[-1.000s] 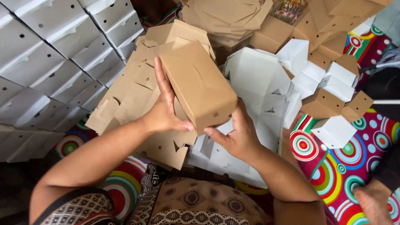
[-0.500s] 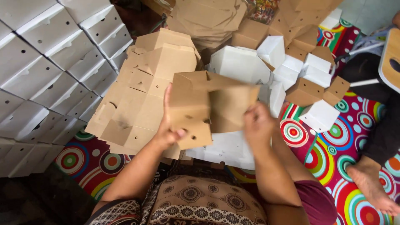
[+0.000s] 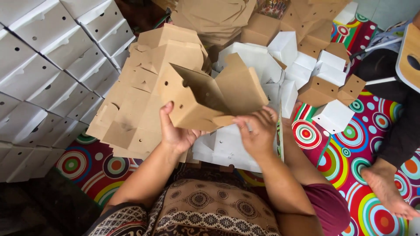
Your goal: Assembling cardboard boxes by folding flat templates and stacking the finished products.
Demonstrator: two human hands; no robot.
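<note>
At frame centre, the left hand (image 3: 175, 133) is clasping the half-open brown box (image 3: 210, 98) by its lower left wall, steadying it. The right hand (image 3: 258, 131) is pinching a bottom flap (image 3: 223, 120), apparently to fold it, above the flat blanks (image 3: 131, 109) stacked left of centre.

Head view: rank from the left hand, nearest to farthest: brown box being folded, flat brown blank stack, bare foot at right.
1. brown box: gripped by the left hand, centre.
2. flat brown blank stack: just behind and left of that hand.
3. bare foot: far right, on the colourful mat, another person's.
</note>
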